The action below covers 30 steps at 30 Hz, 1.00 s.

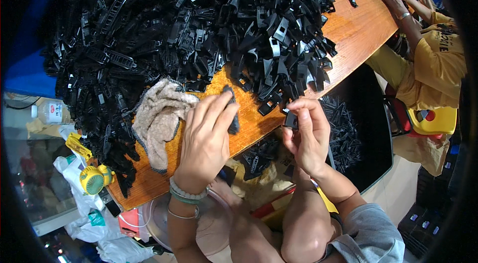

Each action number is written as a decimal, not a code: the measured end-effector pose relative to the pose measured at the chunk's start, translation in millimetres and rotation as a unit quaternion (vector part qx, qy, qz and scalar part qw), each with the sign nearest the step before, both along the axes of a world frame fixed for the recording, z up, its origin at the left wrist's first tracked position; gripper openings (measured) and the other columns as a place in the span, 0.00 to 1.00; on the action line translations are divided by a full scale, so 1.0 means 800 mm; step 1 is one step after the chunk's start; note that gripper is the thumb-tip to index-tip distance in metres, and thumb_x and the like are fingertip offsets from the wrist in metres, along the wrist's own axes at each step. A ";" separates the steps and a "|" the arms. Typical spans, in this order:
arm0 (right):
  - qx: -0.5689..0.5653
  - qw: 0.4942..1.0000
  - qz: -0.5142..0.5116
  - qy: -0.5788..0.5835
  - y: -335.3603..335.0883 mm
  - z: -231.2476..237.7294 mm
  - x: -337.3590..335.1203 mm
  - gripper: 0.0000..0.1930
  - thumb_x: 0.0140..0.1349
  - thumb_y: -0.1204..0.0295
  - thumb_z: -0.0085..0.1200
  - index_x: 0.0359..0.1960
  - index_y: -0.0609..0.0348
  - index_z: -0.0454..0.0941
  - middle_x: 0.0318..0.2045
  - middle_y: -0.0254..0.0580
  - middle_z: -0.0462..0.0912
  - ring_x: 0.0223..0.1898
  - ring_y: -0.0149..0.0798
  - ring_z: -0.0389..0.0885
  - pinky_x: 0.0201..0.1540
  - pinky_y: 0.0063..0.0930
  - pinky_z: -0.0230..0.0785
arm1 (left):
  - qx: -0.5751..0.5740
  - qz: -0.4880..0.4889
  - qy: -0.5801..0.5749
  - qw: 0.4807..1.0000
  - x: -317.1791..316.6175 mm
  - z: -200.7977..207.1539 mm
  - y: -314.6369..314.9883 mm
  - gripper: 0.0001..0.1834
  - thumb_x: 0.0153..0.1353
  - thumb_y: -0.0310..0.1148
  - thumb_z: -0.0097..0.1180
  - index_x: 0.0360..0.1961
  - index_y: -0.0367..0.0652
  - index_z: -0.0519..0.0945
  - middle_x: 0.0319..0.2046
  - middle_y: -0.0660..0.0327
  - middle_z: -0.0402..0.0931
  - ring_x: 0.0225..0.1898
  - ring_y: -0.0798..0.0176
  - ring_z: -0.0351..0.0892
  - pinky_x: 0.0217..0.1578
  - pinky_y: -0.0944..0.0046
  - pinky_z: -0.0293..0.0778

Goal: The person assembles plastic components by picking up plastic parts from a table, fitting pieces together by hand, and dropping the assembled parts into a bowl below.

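Nearest the camera, between 4 and 5 o'clock, is the grey sleeve (371, 235) of the person at work. Of the two hands, the right hand (308, 136), between 3 and 4 o'clock from the centre, pinches a small black plastic clip (291, 121) between thumb and fingertips, by the near edge of the wooden surface (356, 26). The left hand (204, 136), toward 8 o'clock, curves its fingers over a dark ribbed strip (234, 123); whether it grasps the strip or only rests on it, I cannot tell. The clip is probably light, stiff and rather slick, best taken by the flat sides of its blocky body, with no pressure on the pale tip (286, 110) at its 11 o'clock corner, which could be delicate. The strip likewise looks light and firm, its long edges offering the surest hold, while the beige cloth (159, 123) at 9 o'clock should be soft and limp. Part of the clip is hidden behind the fingers, and the left thumb and palm are out of sight. In the pile of black parts (199, 24), from 9 round to 2 o'clock, single pieces overlap too thickly to separate. Slim pieces in the black bin (373, 156) between 3 and 4 o'clock are too fine to make out.
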State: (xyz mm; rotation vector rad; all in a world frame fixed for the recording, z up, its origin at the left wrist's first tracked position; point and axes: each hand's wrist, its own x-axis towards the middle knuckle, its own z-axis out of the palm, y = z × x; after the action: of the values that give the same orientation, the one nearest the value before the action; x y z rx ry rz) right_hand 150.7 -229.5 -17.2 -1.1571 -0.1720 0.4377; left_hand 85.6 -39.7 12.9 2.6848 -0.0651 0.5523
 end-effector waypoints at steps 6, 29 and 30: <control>-0.064 0.989 0.126 -0.039 -0.013 0.008 0.008 0.14 0.70 0.75 0.50 0.56 0.64 0.74 0.26 0.32 0.76 0.23 0.23 0.73 0.25 0.16 0.64 | -0.080 -0.001 0.016 0.997 -0.018 -0.007 -0.024 0.17 0.50 0.24 0.67 0.42 0.35 0.79 0.36 0.53 0.72 0.40 0.50 0.73 0.42 0.54 0.72; -0.315 0.830 0.098 -0.450 -0.027 0.007 0.008 0.16 0.50 0.74 0.68 0.42 0.63 0.83 0.33 0.42 0.76 0.36 0.45 0.76 0.39 0.36 0.70 | -0.207 0.016 0.005 0.978 -0.028 -0.023 -0.011 0.15 0.46 0.15 0.64 0.38 0.34 0.82 0.34 0.58 0.71 0.37 0.58 0.71 0.36 0.63 0.68; -0.316 0.829 0.098 -0.450 -0.026 0.007 0.009 0.16 0.50 0.74 0.68 0.42 0.63 0.83 0.33 0.42 0.76 0.36 0.45 0.76 0.39 0.36 0.70 | -0.200 0.014 0.010 0.980 -0.028 -0.021 -0.011 0.15 0.46 0.15 0.64 0.38 0.34 0.82 0.35 0.58 0.71 0.37 0.58 0.71 0.36 0.63 0.68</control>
State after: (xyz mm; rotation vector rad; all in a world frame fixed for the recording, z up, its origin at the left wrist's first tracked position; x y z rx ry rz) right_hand 157.5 -250.4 -11.3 -1.9574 -1.0412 0.0764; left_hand 63.1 -48.3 -4.0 2.3002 0.0819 0.4863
